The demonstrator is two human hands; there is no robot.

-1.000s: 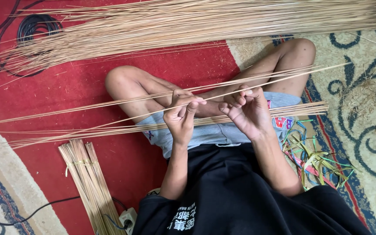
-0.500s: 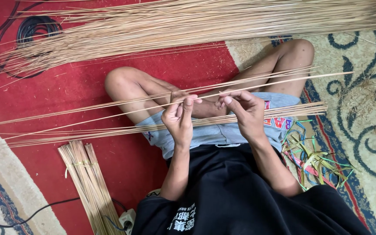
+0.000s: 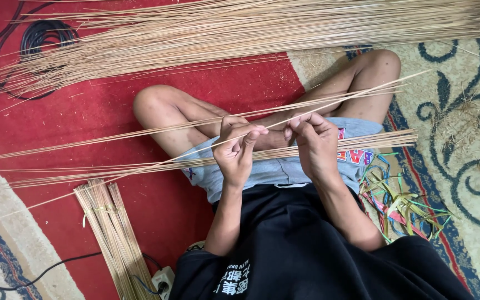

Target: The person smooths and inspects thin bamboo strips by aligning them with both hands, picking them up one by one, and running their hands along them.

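Person seated cross-legged on red carpet (image 3: 112,111). Left hand (image 3: 237,153) pinches one long thin stick (image 3: 329,103), thumb and forefinger closed on it. Right hand (image 3: 315,144) has fingertips together around the same stick, probably stripping or steadying it; contact is too small to confirm. The stick runs diagonally across the lap, above a loose row of sticks (image 3: 140,166) on the thighs. Large stick pile (image 3: 240,33) lies beyond the knees; tied bundle (image 3: 115,239) sits at left, within reach.
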